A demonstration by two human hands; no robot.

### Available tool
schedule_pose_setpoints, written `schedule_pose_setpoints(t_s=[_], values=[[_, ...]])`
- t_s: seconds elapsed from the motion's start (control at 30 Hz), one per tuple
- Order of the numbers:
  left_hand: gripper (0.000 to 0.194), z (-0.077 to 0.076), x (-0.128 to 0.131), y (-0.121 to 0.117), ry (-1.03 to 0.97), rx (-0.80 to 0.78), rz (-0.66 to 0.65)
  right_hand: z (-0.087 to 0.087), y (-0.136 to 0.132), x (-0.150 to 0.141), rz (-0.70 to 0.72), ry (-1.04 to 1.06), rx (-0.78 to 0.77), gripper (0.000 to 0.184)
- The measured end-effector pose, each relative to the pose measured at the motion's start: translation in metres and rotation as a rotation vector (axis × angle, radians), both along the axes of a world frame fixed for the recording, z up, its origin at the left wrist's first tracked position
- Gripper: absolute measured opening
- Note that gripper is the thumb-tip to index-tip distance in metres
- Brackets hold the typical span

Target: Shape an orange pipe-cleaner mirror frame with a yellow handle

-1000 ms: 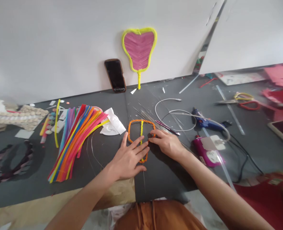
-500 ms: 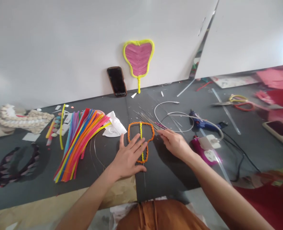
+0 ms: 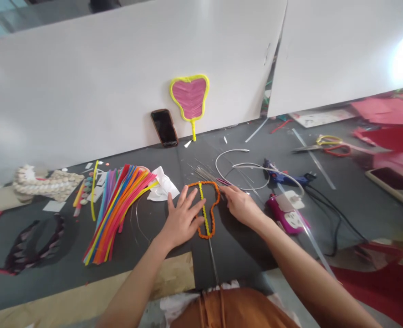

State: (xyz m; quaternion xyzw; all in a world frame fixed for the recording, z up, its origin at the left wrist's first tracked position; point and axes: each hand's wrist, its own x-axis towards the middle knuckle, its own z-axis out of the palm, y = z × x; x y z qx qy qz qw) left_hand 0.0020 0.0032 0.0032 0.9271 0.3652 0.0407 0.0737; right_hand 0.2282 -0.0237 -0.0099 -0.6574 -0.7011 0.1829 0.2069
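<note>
An orange fan-shaped frame of twisted, fuzzy-looking strips lies flat on the dark table. A yellow twisted strip runs down its middle, and a thin wire stem extends from its bottom towards me. My left hand rests spread over the frame's left side, hiding part of that edge. Beside the upper right edge, my right hand has its fingers curled together; what they pinch is hidden. Just beyond those fingers are a purple pen-like tool and a bundle of thin metal wires.
Coloured pipe cleaners and crumpled white paper lie left. A finished pink fan and a phone lean on the white board. Right are a blue glue gun, a magenta power socket with cords, and scissors.
The view has tilted upward. My left hand has shifted left across the frame, baring more of the yellow strip and the wire stem. My right hand moved off the frame's right edge, then back beside it.
</note>
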Motion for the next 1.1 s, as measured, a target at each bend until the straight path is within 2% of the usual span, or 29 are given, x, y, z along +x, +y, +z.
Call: schedule_pose_setpoints(t_s=[0.1, 0.27, 0.4, 0.57, 0.7, 0.8, 0.87, 1.0, 1.1], values=[[0.041, 0.003, -0.004, 0.008, -0.002, 0.05, 0.082, 0.006, -0.012, -0.002, 0.016, -0.046, 0.034, 0.047], [0.037, 0.004, 0.007, 0.02, 0.005, 0.037, 0.019, 0.001, -0.037, -0.02, 0.243, -0.182, 0.016, 0.044], [0.033, 0.001, 0.017, 0.025, -0.011, -0.019, -0.033, -0.004, -0.042, -0.026, 0.262, -0.248, 0.023, 0.043], [0.032, -0.002, 0.018, 0.024, -0.045, -0.005, -0.03, -0.007, -0.042, -0.023, 0.28, -0.228, 0.04, 0.043], [0.031, 0.001, 0.02, 0.024, -0.052, -0.013, -0.032, -0.008, -0.044, -0.022, 0.3, -0.234, 0.035, 0.044], [0.031, 0.005, 0.031, 0.03, -0.058, -0.001, -0.041, -0.007, -0.045, -0.023, 0.299, -0.242, 0.029, 0.043], [0.034, 0.006, 0.043, 0.038, -0.062, 0.01, -0.115, -0.007, -0.045, -0.024, 0.288, -0.25, 0.027, 0.042], [0.034, 0.003, 0.067, 0.058, -0.053, -0.028, -0.435, -0.007, -0.047, -0.025, 0.266, -0.256, 0.045, 0.042], [0.028, 0.001, 0.075, 0.069, -0.039, -0.059, -0.594, -0.008, -0.049, -0.025, 0.267, -0.242, 0.045, 0.043]])
